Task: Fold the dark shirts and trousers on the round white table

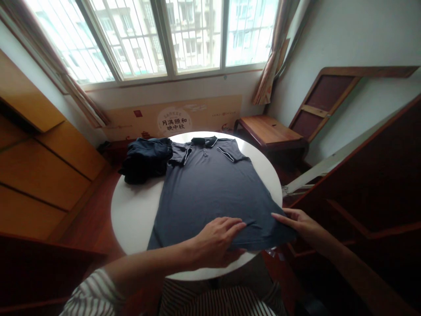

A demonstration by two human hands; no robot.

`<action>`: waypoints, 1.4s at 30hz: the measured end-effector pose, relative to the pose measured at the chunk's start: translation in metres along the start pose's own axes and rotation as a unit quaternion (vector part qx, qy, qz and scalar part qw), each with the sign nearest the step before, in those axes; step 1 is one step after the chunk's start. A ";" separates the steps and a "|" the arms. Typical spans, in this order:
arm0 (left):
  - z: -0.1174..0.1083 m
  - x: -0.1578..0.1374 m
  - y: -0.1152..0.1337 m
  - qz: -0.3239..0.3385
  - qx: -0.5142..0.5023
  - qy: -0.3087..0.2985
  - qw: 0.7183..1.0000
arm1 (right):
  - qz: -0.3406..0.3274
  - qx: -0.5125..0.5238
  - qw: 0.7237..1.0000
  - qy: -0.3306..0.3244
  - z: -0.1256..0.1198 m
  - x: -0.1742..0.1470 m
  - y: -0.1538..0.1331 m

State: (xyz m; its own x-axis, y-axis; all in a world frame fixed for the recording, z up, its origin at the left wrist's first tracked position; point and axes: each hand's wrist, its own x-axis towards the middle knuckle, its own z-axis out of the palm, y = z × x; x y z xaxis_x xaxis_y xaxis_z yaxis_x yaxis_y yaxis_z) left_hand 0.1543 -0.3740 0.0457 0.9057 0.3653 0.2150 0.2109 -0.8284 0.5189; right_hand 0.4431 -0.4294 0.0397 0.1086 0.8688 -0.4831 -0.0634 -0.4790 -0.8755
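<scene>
A dark grey polo shirt point(210, 184) lies spread front up on a round white table point(131, 215), its collar and buttons at the far side. Both short sleeves are turned inward and edged with a white line. My left hand point(219, 241) rests over the lower part of the shirt near the hem, fingers stretched and thumb apart. At the hem's right corner, my right hand point(297, 221) pinches the cloth and holds it out past the table's edge. Some fingertips of the right hand are hidden by the fabric.
A pile of dark folded clothes point(146, 158) sits at the table's far left. A wooden stool or low bench point(269, 129) stands behind right, near a leaning wooden frame point(329, 103). Wooden cabinets point(46, 175) line the left, and a dark wooden panel point(371, 197) is close on the right.
</scene>
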 end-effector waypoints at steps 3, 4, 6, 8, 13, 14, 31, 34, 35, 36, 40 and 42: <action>0.019 0.046 0.009 -0.014 -0.118 0.033 0.992 | -0.054 -0.015 0.998 -0.027 0.014 0.008 -0.016; 0.025 0.059 0.010 -0.028 -0.165 0.044 0.985 | -0.071 -0.022 0.997 -0.038 0.019 0.012 -0.021; 0.037 0.081 0.006 -0.078 -0.262 0.071 0.959 | -0.087 -0.050 0.993 -0.063 0.026 0.023 -0.031; 0.045 0.094 -0.004 -0.162 -0.336 0.111 0.921 | -0.124 -0.102 0.986 -0.041 0.024 0.041 -0.043; 0.054 0.091 -0.032 -0.302 -0.421 0.112 0.848 | -0.245 -0.153 0.946 0.150 -0.012 0.123 -0.092; 0.053 0.087 -0.036 -0.295 -0.428 0.110 0.847 | -0.211 -0.148 0.955 0.149 -0.018 0.144 -0.105; 0.028 0.056 -0.043 -0.240 -0.427 0.056 0.870 | -0.076 -0.193 0.960 0.189 0.011 0.347 -0.202; 0.021 0.050 -0.039 -0.224 -0.443 0.036 0.867 | -0.105 -0.201 0.959 0.173 0.024 0.345 -0.212; 0.017 0.047 -0.038 -0.223 -0.450 0.029 0.864 | -0.119 -0.201 0.958 0.168 0.030 0.343 -0.217; 0.012 0.043 -0.037 -0.223 -0.460 0.023 0.859 | -0.134 -0.201 0.957 0.162 0.037 0.341 -0.223; -0.014 0.015 -0.029 -0.224 -0.477 0.030 0.850 | -0.175 -0.211 0.954 0.121 0.079 0.330 -0.253; -0.029 -0.006 -0.024 -0.232 -0.456 0.052 0.857 | -0.191 -0.225 0.949 0.107 0.108 0.327 -0.269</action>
State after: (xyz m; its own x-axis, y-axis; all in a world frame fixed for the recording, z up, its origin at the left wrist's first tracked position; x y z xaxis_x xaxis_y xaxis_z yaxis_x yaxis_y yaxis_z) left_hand 0.1335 -0.3444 0.0561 0.7542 0.6412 -0.1417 0.1211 0.0762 0.9897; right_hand 0.3884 -0.0030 0.1172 0.2399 0.9677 -0.0772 0.4460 -0.1805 -0.8766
